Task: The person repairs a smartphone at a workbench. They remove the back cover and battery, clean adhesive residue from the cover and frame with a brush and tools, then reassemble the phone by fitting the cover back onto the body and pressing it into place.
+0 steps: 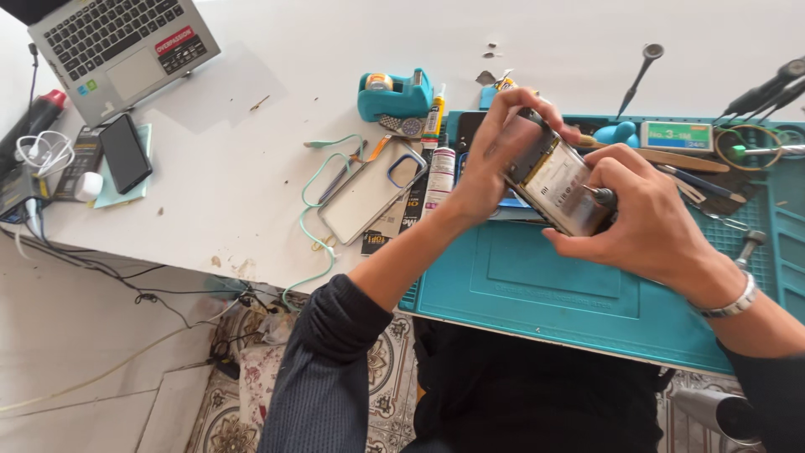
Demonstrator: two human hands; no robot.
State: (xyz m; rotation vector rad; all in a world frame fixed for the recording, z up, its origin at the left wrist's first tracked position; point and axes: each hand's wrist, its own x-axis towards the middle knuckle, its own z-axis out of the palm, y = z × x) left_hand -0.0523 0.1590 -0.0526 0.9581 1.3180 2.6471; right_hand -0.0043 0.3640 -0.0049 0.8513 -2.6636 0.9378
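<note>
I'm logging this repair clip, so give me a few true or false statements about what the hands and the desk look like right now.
1. The left hand grips the opened phone by its upper end. True.
2. The right hand holds a screwdriver against the phone. True.
3. The laptop sits on the teal mat. False: it sits on the white table, far left of the mat.
4. The right wrist is bare. False: it wears a metal watch.
5. A teal tape dispenser stands behind the mat. True.

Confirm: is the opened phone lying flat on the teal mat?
No, the left hand holds the opened phone tilted above the teal mat, while the right hand presses a tool to it.
</note>
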